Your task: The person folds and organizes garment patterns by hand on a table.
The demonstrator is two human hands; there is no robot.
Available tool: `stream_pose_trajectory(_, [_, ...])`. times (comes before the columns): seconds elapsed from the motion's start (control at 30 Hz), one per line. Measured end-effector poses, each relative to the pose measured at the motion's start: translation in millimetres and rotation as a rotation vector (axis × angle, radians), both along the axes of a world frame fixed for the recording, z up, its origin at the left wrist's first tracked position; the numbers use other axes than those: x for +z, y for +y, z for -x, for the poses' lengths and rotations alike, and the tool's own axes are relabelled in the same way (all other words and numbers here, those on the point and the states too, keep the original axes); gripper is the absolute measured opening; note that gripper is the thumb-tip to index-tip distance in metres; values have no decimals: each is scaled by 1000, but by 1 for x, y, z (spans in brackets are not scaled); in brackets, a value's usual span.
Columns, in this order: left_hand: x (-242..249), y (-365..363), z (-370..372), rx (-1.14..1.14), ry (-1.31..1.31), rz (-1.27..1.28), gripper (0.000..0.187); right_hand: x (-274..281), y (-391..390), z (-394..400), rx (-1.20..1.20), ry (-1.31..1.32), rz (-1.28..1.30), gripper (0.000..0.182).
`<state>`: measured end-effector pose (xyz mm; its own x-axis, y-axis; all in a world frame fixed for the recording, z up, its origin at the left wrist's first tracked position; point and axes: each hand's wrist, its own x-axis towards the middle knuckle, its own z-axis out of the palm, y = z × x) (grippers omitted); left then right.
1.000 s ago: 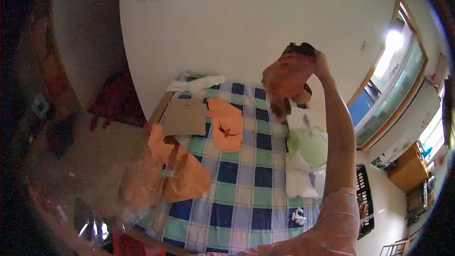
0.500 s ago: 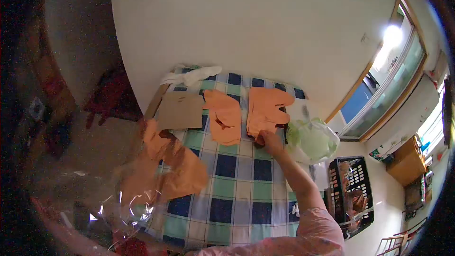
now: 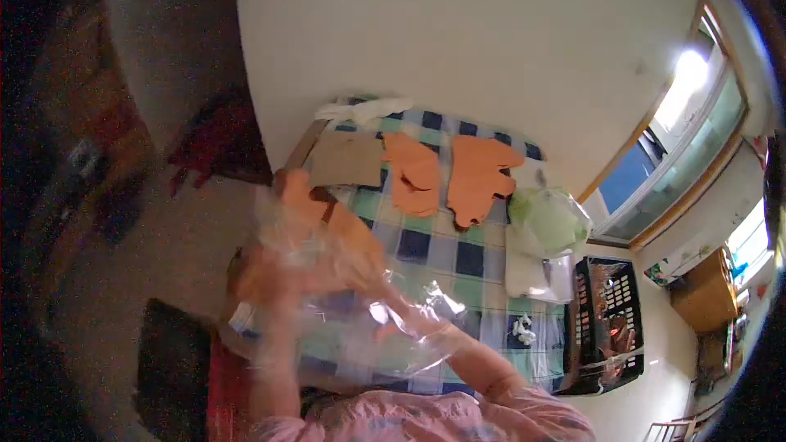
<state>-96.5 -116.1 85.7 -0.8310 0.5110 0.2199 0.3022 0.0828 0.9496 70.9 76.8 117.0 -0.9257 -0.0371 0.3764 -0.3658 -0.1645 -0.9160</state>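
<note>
Across the checked cloth (image 3: 469, 258), clear plastic (image 3: 434, 301) lies towards seven o'clock of the view, overlapping an orange piece (image 3: 352, 239) at eight, with the left hand (image 3: 274, 277) at eight and right hand (image 3: 419, 321) at six, their opening and grip too blurred to tell.

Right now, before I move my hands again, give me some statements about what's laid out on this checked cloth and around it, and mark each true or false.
The brown square piece lies left of the two flat orange pieces. True.
The black basket stands on the checked cloth. False: it is beside it, on the right.
The pale green bag is right of the flat orange pieces. True.
The right hand is on the brown square piece. False: it is at the clear plastic.
</note>
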Motion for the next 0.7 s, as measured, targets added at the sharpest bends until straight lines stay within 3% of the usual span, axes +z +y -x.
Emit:
stream_pose_trajectory(0.03, [-10, 20, -21, -259, -103, 256, 32, 13, -8, -9, 4, -108, 98, 88])
stream_pose_trajectory(0.07, [-8, 35, -53, -340, 153, 77, 35, 1, -8, -13, -5, -176, 204, 84])
stream_pose_trajectory(0.1, [-1, 47, -72, -414, 227, -64, 38, -20, -4, -17, -11, -249, 308, 80])
stream_pose_trajectory(0.13, [5, 58, -91, -498, 298, -201, 42, -24, -5, -21, -137, -291, 249, 69])
stream_pose_trajectory(0.23, [1, 52, -105, -755, -91, -293, 46, -57, 12, -43, -537, -393, 53, 42])
stream_pose_trajectory(0.3, [-6, 47, -115, -798, -441, -338, 49, -43, 25, -51, -793, -455, 144, 40])
stream_pose_trajectory(0.33, [-8, 46, -120, -749, -651, -388, 52, 3, 17, -45, -1004, -464, 147, 37])
stream_pose_trajectory(0.37, [-9, 44, -122, -698, -857, -438, 55, 1, 23, -44, -978, -378, 260, 32])
stream_pose_trajectory(0.4, [-12, 40, -123, -648, -980, -303, 73, -4, 32, -42, -951, -293, 373, 27])
stream_pose_trajectory(0.43, [-14, 38, -127, -718, -1029, -354, 69, -5, 40, -38, -922, -207, 485, 23])
stream_pose_trajectory(0.5, [-18, 37, -146, -865, -1131, -454, 60, -16, 28, -36, -960, -96, -52, 21])
stream_pose_trajectory(0.57, [-37, 52, -140, -756, -1300, -704, 43, -12, -17, -32, -832, -14, -989, 25])
stream_pose_trajectory(0.6, [-35, 49, -128, -756, -1315, -801, 38, -7, -31, -33, -694, 26, -1263, 27])
stream_pose_trajectory(0.67, [-15, 41, -113, -781, -1363, -894, 18, -11, -34, -39, -524, 120, -1294, 30])
stream_pose_trajectory(0.7, [-2, 34, -120, -667, -1324, -928, 17, -12, -35, -40, -445, 162, -1303, 31])
